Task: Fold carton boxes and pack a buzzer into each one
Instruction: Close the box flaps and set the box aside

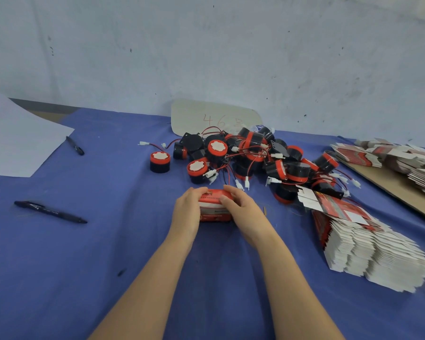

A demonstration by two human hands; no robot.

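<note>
1. The carton box [215, 206], red with a pale band, sits on the blue tablecloth [84, 266] at the middle of the view, just in front of the buzzer heap. Its print is too blurred to read, and both ends are covered by hands. Whether a buzzer is inside cannot be told.
2. The left hand [187, 208] grips the box's left end, with its fingers curled over the top edge.
3. The right hand [243, 208] grips the right end, fingers bent over the top and the thumb against the front face. Both forearms run out of the bottom edge.
4. Just behind the box lies the pile of buzzers [252, 157]: black drums with red rings, red and black wires and white plugs tangled together. The count is unclear.
5. One lone buzzer [160, 162] stands upright just left of the pile.
6. To the right, a fanned stack of flat cartons [368, 246] lies on the cloth, with its top end touching the pile.
7. Farther right, more flat cartons [400, 157] rest on a brown cardboard sheet [400, 192], both cut off by the frame edge.
8. Behind the pile a pale card [214, 115] leans on the wall. The faint writing on it starts "46", and its lower part is hidden.
9. On the left lie a near pen [50, 212], a far pen [75, 145] and a white paper sheet [15, 141], which is cut off at the edge.
</note>
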